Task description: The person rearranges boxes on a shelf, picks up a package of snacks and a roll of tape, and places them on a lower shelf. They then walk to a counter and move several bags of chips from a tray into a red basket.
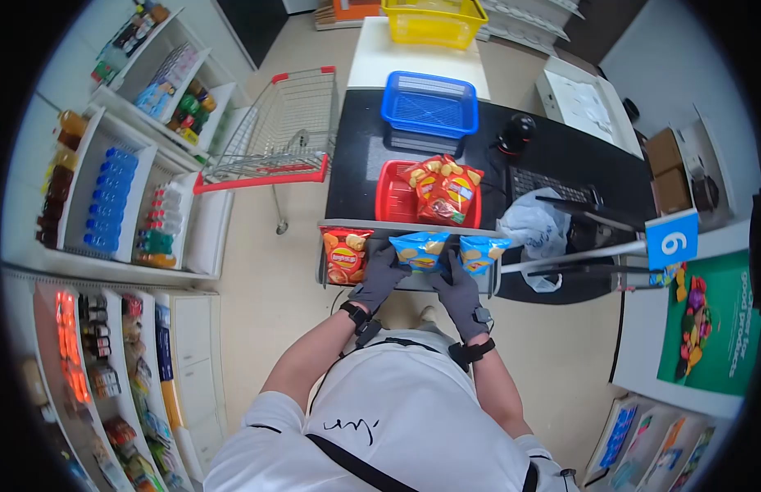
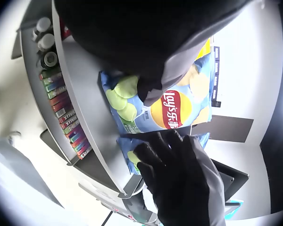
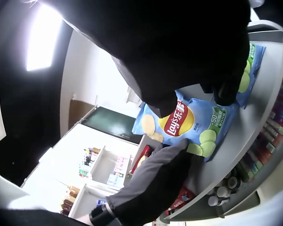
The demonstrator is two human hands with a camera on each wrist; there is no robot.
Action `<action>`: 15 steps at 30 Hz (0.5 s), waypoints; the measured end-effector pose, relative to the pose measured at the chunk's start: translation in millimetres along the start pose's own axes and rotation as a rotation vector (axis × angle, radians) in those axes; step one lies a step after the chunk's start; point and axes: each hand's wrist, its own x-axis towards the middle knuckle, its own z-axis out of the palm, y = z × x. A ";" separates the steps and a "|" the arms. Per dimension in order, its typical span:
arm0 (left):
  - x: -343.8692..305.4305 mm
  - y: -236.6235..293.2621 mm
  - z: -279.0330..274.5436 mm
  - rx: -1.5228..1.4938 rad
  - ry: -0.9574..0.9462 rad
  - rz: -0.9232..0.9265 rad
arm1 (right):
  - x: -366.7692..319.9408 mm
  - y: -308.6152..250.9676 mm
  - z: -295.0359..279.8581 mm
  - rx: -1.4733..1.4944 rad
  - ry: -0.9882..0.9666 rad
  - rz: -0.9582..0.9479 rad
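A blue Lay's chip bag (image 1: 420, 250) lies flat on the grey shelf (image 1: 372, 283) at the counter's near edge. My gloved left hand (image 1: 387, 264) grips its left side, thumb on top of the bag (image 2: 179, 106). My gloved right hand (image 1: 452, 269) holds its right lower edge, fingers curled onto the bag (image 3: 191, 120). A second blue chip bag (image 1: 483, 252) lies just right of it, and a red chip bag (image 1: 345, 256) lies to the left. In the left wrist view the right hand (image 2: 179, 176) covers most of the second blue bag (image 2: 130, 158).
A red basket (image 1: 390, 197) with several red chip bags (image 1: 442, 193) stands on the black counter behind the shelf. Farther back are a blue basket (image 1: 429, 102) and a yellow basket (image 1: 433, 20). A shopping cart (image 1: 274, 135) stands left, drink shelves (image 1: 118, 197) beyond it. A keyboard (image 1: 544, 184) is on the right.
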 end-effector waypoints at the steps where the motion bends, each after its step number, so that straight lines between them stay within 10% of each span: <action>1: -1.6 1.0 1.1 0.007 0.025 0.047 | -4.8 4.3 -3.6 -0.012 0.019 -0.018; 6: 2.5 -3.7 0.8 -0.026 -0.059 -0.011 | -15.4 11.8 -20.9 -0.007 -0.231 0.256; 15: 14.3 -20.1 3.6 0.026 -0.077 0.032 | -10.7 32.5 -5.7 -0.066 -0.256 0.048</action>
